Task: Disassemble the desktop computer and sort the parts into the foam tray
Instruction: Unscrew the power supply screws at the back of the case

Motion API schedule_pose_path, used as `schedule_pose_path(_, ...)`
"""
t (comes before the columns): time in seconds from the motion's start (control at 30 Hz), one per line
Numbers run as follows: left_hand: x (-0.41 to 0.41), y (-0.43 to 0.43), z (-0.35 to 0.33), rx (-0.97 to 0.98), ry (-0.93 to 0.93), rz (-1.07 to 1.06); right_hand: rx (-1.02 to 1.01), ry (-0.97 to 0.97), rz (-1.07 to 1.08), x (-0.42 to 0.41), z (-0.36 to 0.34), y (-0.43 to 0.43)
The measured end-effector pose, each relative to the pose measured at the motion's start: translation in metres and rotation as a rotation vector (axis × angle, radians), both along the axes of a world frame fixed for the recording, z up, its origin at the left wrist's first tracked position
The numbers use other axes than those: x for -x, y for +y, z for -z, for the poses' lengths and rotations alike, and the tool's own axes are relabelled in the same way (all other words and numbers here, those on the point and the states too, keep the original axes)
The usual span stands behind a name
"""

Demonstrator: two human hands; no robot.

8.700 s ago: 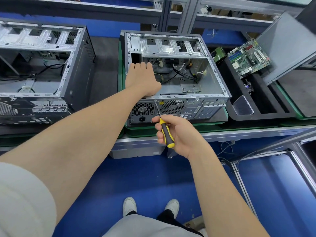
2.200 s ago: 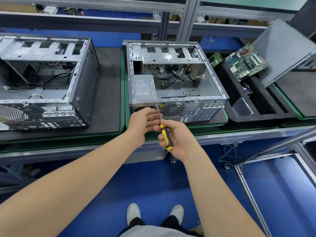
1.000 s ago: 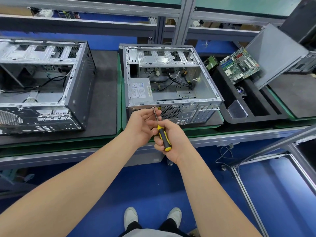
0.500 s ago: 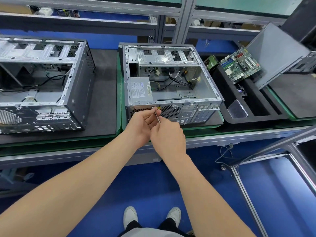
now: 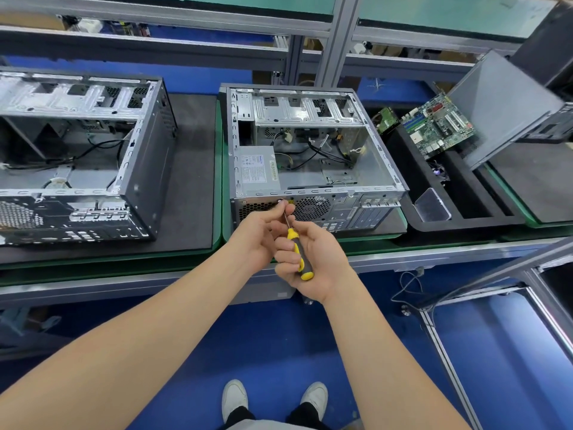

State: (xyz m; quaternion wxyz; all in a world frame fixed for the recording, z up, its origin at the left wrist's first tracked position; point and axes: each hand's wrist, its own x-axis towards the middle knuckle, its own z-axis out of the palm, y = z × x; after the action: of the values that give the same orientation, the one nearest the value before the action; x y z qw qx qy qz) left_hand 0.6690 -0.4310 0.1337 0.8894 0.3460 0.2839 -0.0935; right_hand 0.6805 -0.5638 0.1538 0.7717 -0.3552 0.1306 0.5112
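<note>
Driving screwdriver point(image 5: 298, 251) at rear panel of desktop case point(image 5: 372, 169), tip on a screw near panel's top edge, just above perforated grille. Gripping yellow-and-black handle in right hand point(image 5: 322, 262), fingers curled round it, butt end toward palm. Pinching at shaft tip with left hand point(image 5: 254, 235), thumb and forefinger closed close to the screw; cannot tell whether on the screw itself or only on the shaft.

Case on its side, open face up, on green-edged mat point(image 5: 366, 247), middle of bench. Power supply point(image 5: 257, 172) inside at near-left corner, label up, right behind the screw. Loose cables point(image 5: 313, 150) in the bay beyond it.

Foam tray point(image 5: 465, 223) just right of case, black, with long compartments. Motherboard point(image 5: 437, 125) propped tilted at tray's far end, small green board point(image 5: 386, 119) beside it. Clear plastic box point(image 5: 432, 209) in near-left compartment. Grey side panel point(image 5: 502, 107) leaning over tray's far-right side.

Second case point(image 5: 77, 156) to the left on its own mat, open, apart from the first. White shoes point(image 5: 235, 398) on blue floor below.
</note>
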Motion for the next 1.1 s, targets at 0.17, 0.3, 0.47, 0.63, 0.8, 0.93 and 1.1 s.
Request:
schedule_pose_path(0.17, 0.000, 0.005, 0.003, 0.045, -0.025, -0.019, -0.079, 0.047, 0.051, 0.001, 0.001, 0.006)
schedule_pose_path(0.3, -0.001, 0.004, 0.002, 0.042, -0.038, -0.073, 0.323, -0.345, -0.003, 0.002, 0.002, 0.011)
schedule_pose_path(0.47, -0.002, 0.001, 0.003, -0.010, -0.027, -0.099, 0.825, -0.860, -0.080, 0.008, 0.002, 0.014)
schedule_pose_path(0.63, -0.004, -0.001, 0.007, 0.011, -0.029, -0.097, 0.978, -1.057, -0.097, 0.009, -0.001, 0.012)
schedule_pose_path(0.8, -0.004, -0.004, 0.009, 0.022, -0.044, -0.127, 1.001, -1.073, -0.068, 0.009, 0.000, 0.011)
schedule_pose_path(0.93, -0.003, -0.005, 0.011, 0.041, -0.047, -0.132, 1.008, -1.065, -0.035, 0.011, 0.004, 0.012)
schedule_pose_path(1.1, 0.001, -0.006, 0.014, 0.013, -0.054, -0.123, 0.982, -1.051, -0.045, 0.012, 0.009, 0.009)
